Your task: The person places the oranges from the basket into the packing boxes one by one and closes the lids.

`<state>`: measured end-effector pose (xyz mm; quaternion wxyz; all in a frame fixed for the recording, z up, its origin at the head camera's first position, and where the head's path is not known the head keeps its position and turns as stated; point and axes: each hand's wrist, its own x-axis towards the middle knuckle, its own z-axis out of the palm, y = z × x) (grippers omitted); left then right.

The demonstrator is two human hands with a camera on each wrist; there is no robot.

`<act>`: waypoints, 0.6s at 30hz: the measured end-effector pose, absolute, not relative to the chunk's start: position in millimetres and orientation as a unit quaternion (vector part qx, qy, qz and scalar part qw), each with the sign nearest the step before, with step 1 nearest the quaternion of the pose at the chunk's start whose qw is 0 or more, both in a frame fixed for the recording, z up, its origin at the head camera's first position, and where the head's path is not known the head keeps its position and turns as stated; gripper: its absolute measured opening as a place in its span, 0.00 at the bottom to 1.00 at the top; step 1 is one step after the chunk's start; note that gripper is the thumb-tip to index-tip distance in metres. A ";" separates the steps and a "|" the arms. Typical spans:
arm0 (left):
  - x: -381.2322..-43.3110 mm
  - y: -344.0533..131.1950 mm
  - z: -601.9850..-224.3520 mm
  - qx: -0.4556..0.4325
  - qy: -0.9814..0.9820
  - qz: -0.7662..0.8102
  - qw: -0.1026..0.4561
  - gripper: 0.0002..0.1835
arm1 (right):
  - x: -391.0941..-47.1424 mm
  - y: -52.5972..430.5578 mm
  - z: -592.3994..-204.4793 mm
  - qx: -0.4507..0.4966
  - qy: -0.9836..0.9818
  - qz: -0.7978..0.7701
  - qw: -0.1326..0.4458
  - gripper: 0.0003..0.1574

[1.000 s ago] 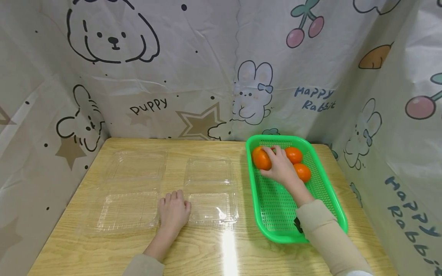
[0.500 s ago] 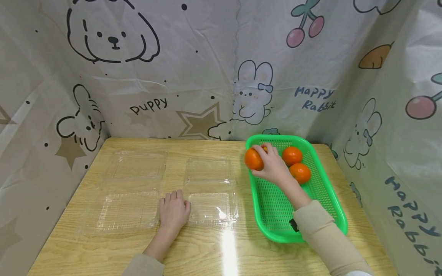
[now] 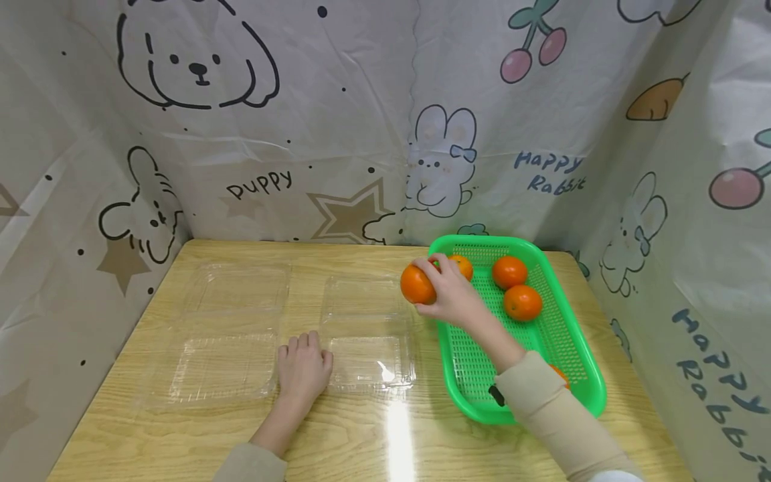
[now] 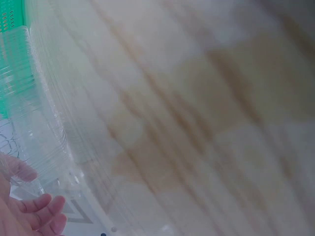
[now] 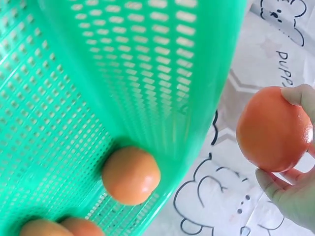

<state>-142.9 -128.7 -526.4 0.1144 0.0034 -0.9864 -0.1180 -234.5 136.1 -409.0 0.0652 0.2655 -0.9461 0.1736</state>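
Note:
My right hand [image 3: 448,294] holds an orange [image 3: 418,284] between thumb and fingers, just past the left rim of the green basket [image 3: 444,365]. In the right wrist view the held orange [image 5: 273,130] is beside the basket wall [image 5: 197,98]. Several oranges lie in the basket, among them a near one [image 3: 523,303], a back one [image 3: 509,272] and one partly behind my sleeve [image 3: 560,375]. My left hand [image 3: 304,368] rests on the table between two clear plastic boxes, its fingers loosely bent. The left wrist view shows its fingers [image 4: 42,214] beside clear plastic.
A clear lidded box [image 3: 225,368] lies open at left, and a smaller one [image 3: 367,358] lies open at centre. The wooden table [image 3: 337,442] ends at a printed cloth [image 3: 289,161] along the back and sides.
My right hand has lifted an orange out of the basket's back left corner and carried it left over the rim. The left hand has stayed put.

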 end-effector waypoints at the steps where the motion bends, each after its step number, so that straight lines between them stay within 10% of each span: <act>1: -142.9 -128.7 -526.5 0.003 -0.986 -0.118 0.115 0.14 | -233.9 133.6 -409.1 0.269 -0.945 0.174 0.065 0.45; 18: -142.4 -128.3 -526.5 0.005 -0.985 -0.128 0.114 0.13 | -220.3 95.4 -422.8 0.327 -0.930 0.158 0.051 0.44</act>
